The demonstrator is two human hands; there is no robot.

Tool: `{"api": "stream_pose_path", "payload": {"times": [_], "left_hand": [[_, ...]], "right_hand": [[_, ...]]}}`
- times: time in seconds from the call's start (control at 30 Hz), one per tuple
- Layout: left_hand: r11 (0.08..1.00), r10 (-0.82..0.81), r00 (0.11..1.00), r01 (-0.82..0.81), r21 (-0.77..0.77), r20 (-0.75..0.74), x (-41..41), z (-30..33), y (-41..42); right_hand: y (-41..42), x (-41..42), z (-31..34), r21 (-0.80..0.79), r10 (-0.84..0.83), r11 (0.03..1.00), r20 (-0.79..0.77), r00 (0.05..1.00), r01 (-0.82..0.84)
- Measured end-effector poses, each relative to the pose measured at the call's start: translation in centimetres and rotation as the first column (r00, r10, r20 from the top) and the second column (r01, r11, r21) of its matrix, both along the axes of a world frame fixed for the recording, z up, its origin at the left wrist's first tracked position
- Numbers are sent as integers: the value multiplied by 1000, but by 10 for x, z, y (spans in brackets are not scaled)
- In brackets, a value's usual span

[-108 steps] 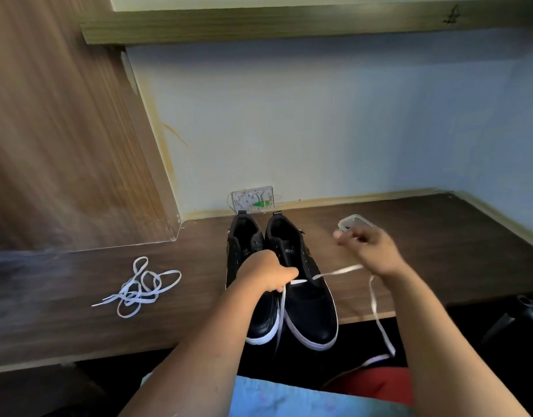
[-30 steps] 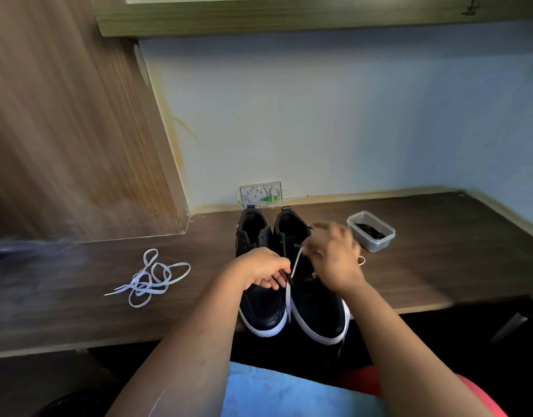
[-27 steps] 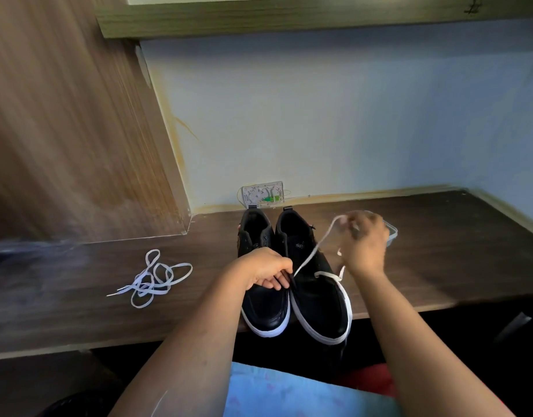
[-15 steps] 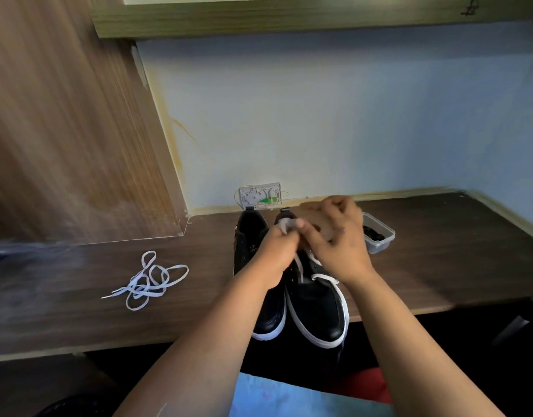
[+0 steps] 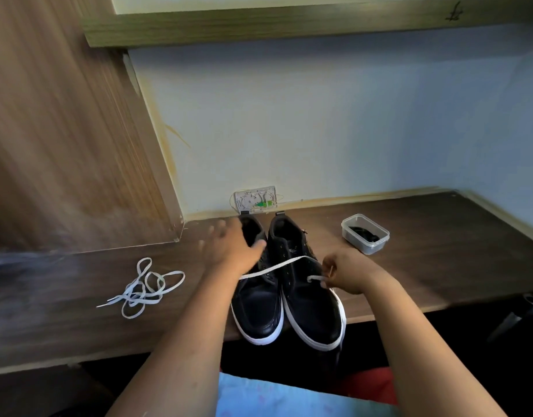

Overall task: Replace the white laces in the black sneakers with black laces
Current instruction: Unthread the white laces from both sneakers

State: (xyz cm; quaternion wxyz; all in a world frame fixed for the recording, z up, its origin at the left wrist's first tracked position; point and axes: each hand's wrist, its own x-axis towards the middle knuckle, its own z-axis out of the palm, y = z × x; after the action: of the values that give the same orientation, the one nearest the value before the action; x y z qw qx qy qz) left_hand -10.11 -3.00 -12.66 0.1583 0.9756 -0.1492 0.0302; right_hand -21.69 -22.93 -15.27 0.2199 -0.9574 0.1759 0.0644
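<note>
Now unlacing stage: right hand [image 5: 345, 273] pinches white lace [image 5: 277, 267] across sneakers [image 5: 286, 284], left hand [image 5: 232, 248] spread open above. Next likely: drag lace clear, fetch black laces [image 5: 364, 237] far right.

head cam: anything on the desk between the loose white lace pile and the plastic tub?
Yes, in the head view: the pair of black sneakers, with the left hand over them and a white lace stretched across to the right hand.
</note>
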Motion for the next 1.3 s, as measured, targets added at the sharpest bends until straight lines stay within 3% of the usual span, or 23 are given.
{"api": "stream_pose_path", "payload": {"times": [0.1,0.13,0.2,0.27,0.3,0.37,0.4,0.5,0.63,0.7,0.77,0.83,0.93,1.0,1.07,1.13,1.2,1.23,1.3], "left_hand": [[941,-337,936,331,67,101,-11,-9,-18],[898,-440,896,441,13,61,-16,-11,-25],[796,-573,812,518,-313,-111,-25,-16,-36],[715,-609,765,414,-564,-211,-28,-20,-42],[714,-580,792,383,-586,-188,-27,-20,-43],[719,-480,871,323,-616,-104,-19,-19,-40],[699,-426,901,271,-661,-80,-13,-17,-38],[660,-341,938,194,-726,-60,4,-20,-30],[763,-387,920,284,-580,-59,2,-29,-29],[778,-469,878,363,-513,-90,-6,-28,-31],[776,-525,836,394,-492,-160,-15,-24,-35],[772,-506,790,236,-590,-346,-21,-21,-38],[767,-526,587,13,-642,-616,-24,-22,-39],[753,-589,429,-14,-658,-684,-26,-24,-37],[737,-606,424,-18,-675,-673,-28,-24,-37],[706,-585,506,-67,-705,-634,-25,-22,-39],[574,-638,518,-175,-800,-571,-19,-20,-38],[446,-699,488,-273,-852,-523,-16,-17,-37],[108,-855,404,-475,-873,-326,-14,-7,-31]], "right_hand": [[9,-3,10,58,19,998,249,968,-35],[13,-4,14,122,32,989,345,938,-79],[21,-2,18,301,50,926,505,862,-229],[25,1,20,477,-46,822,599,800,-310],[24,3,19,510,-114,809,624,773,-292],[17,5,16,434,-149,882,630,762,-186],[12,4,13,344,-92,929,573,814,-138],[7,1,1,157,111,977,196,974,-143],[18,12,-10,-11,146,989,50,988,-146],[22,15,-10,-85,166,984,106,980,-158],[23,13,-8,9,196,978,323,926,-210],[27,6,3,167,151,943,557,817,-288],[31,2,21,256,79,899,704,706,-355],[32,2,24,254,114,886,692,713,-387],[30,3,18,302,110,869,655,748,-393],[25,5,11,393,-3,868,616,788,-304],[17,5,7,438,-94,877,559,824,-197],[13,5,6,422,-82,891,517,852,-170],[9,4,4,302,29,940,389,921,-158]]}}
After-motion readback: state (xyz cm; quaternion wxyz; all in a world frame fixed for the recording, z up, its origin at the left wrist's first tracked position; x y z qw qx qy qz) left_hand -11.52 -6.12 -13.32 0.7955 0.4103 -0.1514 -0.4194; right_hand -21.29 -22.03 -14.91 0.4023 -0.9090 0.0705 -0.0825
